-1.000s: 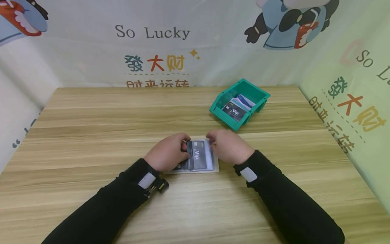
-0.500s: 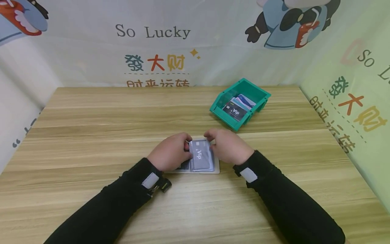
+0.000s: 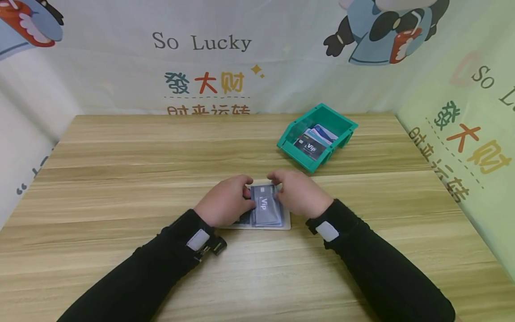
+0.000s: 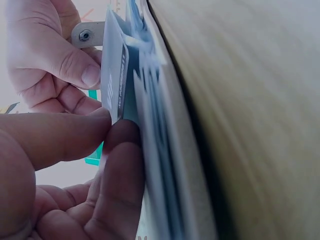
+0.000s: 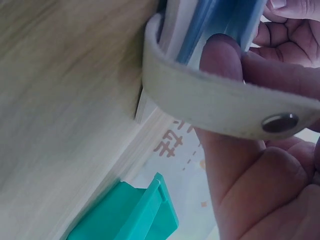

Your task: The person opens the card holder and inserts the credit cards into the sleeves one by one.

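A pale card holder (image 3: 287,222) lies open on the wooden table in the head view, its clear pockets stacked like pages. On its right half is a grey Vip card (image 3: 264,209), with clear plastic over it. My left hand (image 3: 225,201) pinches the card's left edge between thumb and forefinger, plain in the left wrist view. At the right side of the same pocket, my right hand (image 3: 302,192) pinches the plastic edge with thumb and finger. The holder's strap (image 5: 210,107), with a metal snap, crosses in front of the right fingers in the right wrist view.
A green bin (image 3: 335,121) stands behind the right hand, tilted at an angle on the table. Several cards (image 3: 311,145) lie inside, a dark Vip one foremost. Printed cloth (image 3: 281,67) hangs behind the table and along its sides.
The Vip card has shifted slightly right and now shows through the clear plastic. My left hand followed it a little to the right; my right hand edged slightly left.
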`<action>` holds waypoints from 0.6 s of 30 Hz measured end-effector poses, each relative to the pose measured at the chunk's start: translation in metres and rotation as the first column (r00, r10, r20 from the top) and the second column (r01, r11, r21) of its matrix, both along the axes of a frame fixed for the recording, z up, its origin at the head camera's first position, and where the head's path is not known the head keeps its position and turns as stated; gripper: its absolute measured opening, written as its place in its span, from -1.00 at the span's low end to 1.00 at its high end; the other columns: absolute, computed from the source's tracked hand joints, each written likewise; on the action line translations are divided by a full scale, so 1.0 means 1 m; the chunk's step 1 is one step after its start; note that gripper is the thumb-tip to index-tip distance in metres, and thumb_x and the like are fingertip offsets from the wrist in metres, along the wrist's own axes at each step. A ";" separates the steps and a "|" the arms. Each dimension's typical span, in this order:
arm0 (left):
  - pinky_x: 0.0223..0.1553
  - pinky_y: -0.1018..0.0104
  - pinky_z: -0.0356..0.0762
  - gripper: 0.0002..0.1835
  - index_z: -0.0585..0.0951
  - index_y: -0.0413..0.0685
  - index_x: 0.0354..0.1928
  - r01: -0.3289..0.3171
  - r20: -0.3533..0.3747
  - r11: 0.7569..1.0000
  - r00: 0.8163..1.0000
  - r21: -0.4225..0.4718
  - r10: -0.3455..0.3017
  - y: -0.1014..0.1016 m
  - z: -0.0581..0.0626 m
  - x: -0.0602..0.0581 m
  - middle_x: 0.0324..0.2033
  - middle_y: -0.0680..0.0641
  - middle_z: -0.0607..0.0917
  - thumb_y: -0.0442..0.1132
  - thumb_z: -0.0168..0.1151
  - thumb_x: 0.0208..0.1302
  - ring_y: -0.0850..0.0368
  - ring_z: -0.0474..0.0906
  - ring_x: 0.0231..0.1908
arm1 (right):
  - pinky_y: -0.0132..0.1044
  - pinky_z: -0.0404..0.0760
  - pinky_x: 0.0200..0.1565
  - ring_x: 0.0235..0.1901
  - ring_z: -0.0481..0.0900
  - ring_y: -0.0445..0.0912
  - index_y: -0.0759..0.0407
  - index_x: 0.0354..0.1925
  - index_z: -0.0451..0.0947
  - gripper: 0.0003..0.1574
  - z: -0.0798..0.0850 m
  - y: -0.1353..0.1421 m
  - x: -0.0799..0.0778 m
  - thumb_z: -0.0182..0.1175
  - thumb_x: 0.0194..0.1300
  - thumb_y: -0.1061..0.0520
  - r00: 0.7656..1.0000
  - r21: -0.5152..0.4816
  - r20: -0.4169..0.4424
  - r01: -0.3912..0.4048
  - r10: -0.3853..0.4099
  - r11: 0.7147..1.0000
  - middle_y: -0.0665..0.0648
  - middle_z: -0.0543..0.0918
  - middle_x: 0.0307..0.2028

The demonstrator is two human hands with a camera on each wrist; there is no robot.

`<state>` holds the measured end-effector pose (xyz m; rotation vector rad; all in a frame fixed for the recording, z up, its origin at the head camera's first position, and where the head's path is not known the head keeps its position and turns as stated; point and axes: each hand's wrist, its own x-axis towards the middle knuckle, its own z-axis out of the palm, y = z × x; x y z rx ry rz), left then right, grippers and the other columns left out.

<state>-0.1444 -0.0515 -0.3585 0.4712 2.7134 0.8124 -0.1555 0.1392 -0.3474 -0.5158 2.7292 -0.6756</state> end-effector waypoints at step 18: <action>-0.08 0.16 0.47 -0.39 0.35 -0.13 0.25 0.023 -0.017 0.999 1.000 0.033 -0.023 -0.007 0.000 0.000 -0.09 -0.02 0.55 -0.12 0.29 0.19 0.17 0.43 -0.18 | -0.12 0.50 0.00 -0.04 0.42 -0.10 0.18 0.21 0.38 -0.44 -0.001 -0.001 0.000 0.21 0.24 0.22 0.999 -0.064 0.035 0.038 -0.035 0.997 0.16 0.51 0.08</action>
